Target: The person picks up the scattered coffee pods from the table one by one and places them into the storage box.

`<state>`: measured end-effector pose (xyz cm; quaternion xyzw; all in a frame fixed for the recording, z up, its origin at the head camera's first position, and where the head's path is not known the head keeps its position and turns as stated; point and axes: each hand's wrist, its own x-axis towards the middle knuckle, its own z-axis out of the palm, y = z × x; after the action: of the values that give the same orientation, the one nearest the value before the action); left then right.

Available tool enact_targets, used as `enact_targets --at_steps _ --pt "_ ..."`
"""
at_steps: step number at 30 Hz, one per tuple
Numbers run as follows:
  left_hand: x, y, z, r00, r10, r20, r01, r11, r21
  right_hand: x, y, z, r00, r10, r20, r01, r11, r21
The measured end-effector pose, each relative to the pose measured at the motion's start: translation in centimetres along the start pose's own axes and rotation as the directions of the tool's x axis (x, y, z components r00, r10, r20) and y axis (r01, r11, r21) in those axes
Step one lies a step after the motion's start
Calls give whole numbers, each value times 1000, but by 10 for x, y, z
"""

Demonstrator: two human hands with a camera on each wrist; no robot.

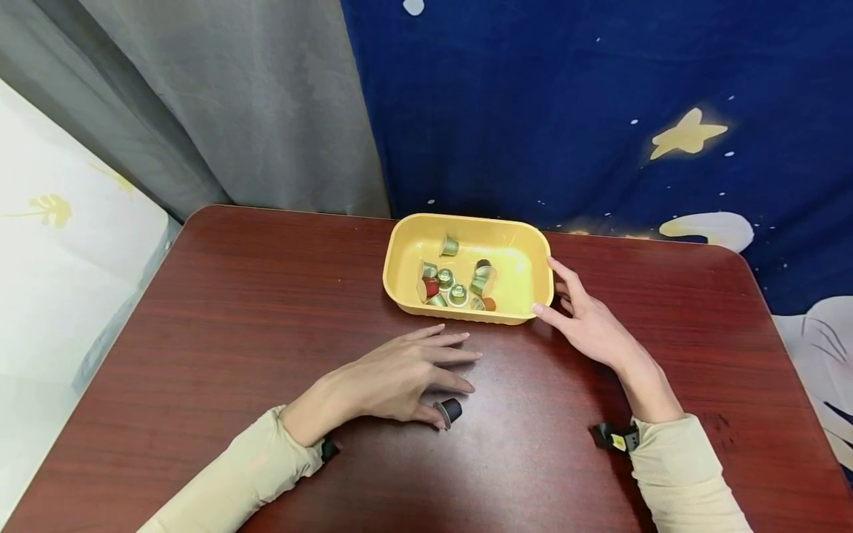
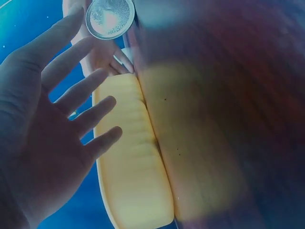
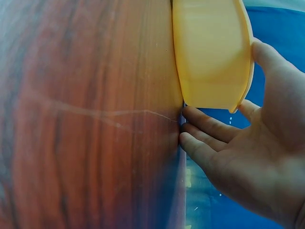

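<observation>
A dark coffee capsule (image 1: pixel 452 410) lies on its side on the table, right at the thumb tip of my left hand (image 1: pixel 395 376). The other fingers of that hand are spread and nearly straight above the wood. Its round foil lid (image 2: pixel 110 18) shows beside the thumb in the left wrist view. At the right end of a yellow plastic bin (image 1: pixel 526 270), my right hand (image 1: pixel 595 329) touches the rim with thumb and forefinger, its remaining fingers loosely bent beside the wall. Inside the bin are several capsules: mostly green ones (image 1: pixel 457 295), a red one (image 1: pixel 430 286) and an orange one (image 1: pixel 489 304).
The dark red wooden table (image 1: pixel 280 296) carries the bin near its far edge. Behind it hang a grey curtain (image 1: pixel 266 104) and a blue curtain (image 1: pixel 533 111) with stars. A black strap (image 1: pixel 613 437) sits at my right wrist.
</observation>
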<state>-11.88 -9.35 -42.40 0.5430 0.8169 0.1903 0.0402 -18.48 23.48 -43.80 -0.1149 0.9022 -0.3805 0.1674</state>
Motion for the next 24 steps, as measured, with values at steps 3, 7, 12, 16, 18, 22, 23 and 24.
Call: enact_targets --at_steps 3,7,12,16,18,22,23,24 --pt "1 0 1 999 -19 33 19 1000 0 -1 -1 -1 1000 8 2 -8 1000 -3" --pt "2 -1 1 997 -42 59 42 999 -1 -1 -1 -1 1000 13 7 -13 1000 -5" --pt "4 0 2 994 -65 84 67 998 -14 -1 0 -1 1000 10 0 -10 1000 -9" --pt "5 0 4 990 -88 114 91 996 -18 -1 0 0 1000 5 -3 -5 1000 -4" --pt "5 1 5 987 -100 126 103 995 -14 -1 1 1 1000 4 -3 -4 1000 -3" --pt "4 0 5 984 -114 139 116 993 -9 0 1 1 1000 3 -4 -3 1000 -6" --pt "4 0 5 984 -114 139 116 993 -8 0 0 0 1000 2 -5 -2 1000 -6" --pt "4 0 5 984 -114 139 116 993 -8 0 0 0 1000 1 -4 -1 1000 -7"
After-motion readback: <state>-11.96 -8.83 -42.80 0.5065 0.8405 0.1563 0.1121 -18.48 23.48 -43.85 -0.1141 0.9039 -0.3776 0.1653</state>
